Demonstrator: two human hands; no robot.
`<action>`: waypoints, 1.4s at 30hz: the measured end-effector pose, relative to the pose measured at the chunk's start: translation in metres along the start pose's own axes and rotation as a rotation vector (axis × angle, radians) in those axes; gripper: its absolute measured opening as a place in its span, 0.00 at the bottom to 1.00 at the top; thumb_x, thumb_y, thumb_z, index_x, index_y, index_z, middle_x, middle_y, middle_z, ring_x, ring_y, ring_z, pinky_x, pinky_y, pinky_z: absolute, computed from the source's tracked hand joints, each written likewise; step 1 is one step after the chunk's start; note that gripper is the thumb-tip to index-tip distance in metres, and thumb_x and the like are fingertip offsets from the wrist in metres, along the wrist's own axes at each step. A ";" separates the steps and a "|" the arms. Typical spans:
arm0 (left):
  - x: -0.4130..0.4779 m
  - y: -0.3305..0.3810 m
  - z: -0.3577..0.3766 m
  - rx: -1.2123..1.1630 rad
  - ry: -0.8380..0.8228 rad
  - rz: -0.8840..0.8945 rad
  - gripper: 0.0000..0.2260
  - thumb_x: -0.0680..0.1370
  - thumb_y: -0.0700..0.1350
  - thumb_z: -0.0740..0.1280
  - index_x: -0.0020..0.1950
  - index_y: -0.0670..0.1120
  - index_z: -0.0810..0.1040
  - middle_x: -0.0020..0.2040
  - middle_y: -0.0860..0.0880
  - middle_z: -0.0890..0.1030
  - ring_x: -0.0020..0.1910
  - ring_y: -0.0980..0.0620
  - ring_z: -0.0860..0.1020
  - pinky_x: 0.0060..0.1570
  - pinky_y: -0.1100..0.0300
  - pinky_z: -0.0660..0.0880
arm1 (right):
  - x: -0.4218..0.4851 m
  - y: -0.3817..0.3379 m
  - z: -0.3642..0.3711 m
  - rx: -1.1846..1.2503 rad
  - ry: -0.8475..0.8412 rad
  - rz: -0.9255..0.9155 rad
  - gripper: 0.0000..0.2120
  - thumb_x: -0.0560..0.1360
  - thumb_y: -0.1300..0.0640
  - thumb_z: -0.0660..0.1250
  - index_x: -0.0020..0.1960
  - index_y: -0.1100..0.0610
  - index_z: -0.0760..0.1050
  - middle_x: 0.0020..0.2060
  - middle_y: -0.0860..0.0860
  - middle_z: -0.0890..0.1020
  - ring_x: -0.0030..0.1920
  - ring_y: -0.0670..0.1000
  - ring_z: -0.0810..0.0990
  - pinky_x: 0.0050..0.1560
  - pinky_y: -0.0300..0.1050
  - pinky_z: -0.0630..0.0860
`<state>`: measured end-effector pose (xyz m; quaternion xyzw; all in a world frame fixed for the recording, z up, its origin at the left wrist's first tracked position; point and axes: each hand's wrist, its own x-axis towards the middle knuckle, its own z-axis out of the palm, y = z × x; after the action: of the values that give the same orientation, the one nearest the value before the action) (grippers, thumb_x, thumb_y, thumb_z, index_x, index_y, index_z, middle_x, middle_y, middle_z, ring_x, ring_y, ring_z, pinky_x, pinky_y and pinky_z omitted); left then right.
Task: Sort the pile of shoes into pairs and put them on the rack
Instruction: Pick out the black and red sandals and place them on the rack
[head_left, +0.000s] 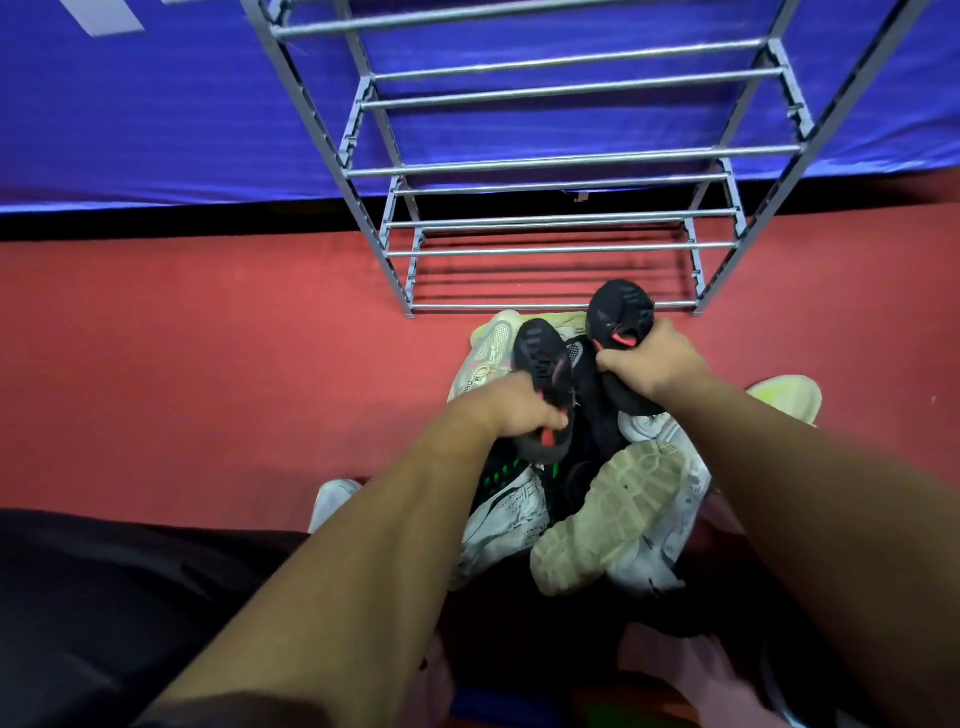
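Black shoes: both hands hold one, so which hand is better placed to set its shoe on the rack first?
Right, probably. The right hand holds its black shoe with the toe already at the front bar of the rack. The left hand grips the other black shoe further back, over the pile.

Black shoes (543, 358) with red accents; red floor (208, 364).

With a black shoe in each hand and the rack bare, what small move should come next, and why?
Probably carry both forward and set them side by side on the lowest tier of the rack. The left hand and right hand each grip a black shoe with red accents, seemingly a matching pair, above the pile, and every tier in view holds nothing.
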<state>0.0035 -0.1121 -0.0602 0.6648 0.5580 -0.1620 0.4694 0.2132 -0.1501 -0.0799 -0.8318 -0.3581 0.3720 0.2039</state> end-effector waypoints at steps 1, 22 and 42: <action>0.001 -0.006 0.005 0.016 -0.060 -0.022 0.18 0.76 0.52 0.76 0.62 0.46 0.81 0.57 0.46 0.84 0.56 0.45 0.82 0.62 0.50 0.78 | -0.002 -0.002 0.000 0.015 -0.008 -0.002 0.30 0.61 0.40 0.75 0.59 0.51 0.78 0.45 0.47 0.84 0.44 0.49 0.81 0.39 0.44 0.74; 0.035 -0.072 -0.002 -0.612 0.245 -0.205 0.13 0.77 0.52 0.72 0.59 0.47 0.82 0.50 0.47 0.85 0.44 0.49 0.82 0.40 0.58 0.76 | -0.016 -0.028 0.086 -0.246 -0.202 -0.154 0.21 0.77 0.48 0.64 0.65 0.58 0.76 0.60 0.58 0.79 0.58 0.63 0.80 0.61 0.54 0.79; 0.045 -0.079 -0.024 -0.624 0.120 -0.234 0.22 0.64 0.49 0.78 0.55 0.43 0.84 0.50 0.41 0.88 0.43 0.43 0.86 0.48 0.49 0.82 | -0.032 -0.010 0.138 -0.565 -0.168 -0.150 0.65 0.67 0.31 0.71 0.85 0.56 0.33 0.77 0.62 0.58 0.77 0.62 0.62 0.78 0.55 0.61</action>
<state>-0.0602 -0.0712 -0.1169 0.4290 0.6799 0.0033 0.5947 0.0880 -0.1579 -0.1472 -0.7931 -0.5236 0.3089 -0.0389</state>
